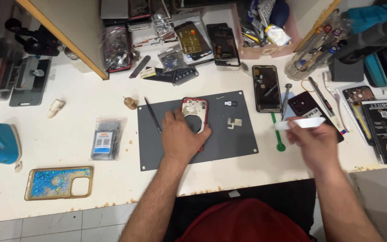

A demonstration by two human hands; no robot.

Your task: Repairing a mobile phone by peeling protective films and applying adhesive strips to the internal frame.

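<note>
White bench, grey mat [229, 148]: left hand [182, 136] pins red phone frame [195, 112], long axis pointing away; right hand [312, 139] pinches white strip [301, 123].

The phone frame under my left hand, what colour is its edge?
Red, on the phone frame under the left hand; head view.

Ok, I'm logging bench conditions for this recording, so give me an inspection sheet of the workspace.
Surface: white table with a dark grey work mat in the middle.
Job's things: red-framed phone housing on the mat; white flat strip.
Clutter: glitter phone case, bagged part, black spudger, green pry tool, screwdriver, opened phones and parts at the back.
Grippers: left hand rests on the housing; right hand holds the white strip above the table.
Cables: nothing seen.
Surroundings: tiled floor, tool tray at the back.
</note>
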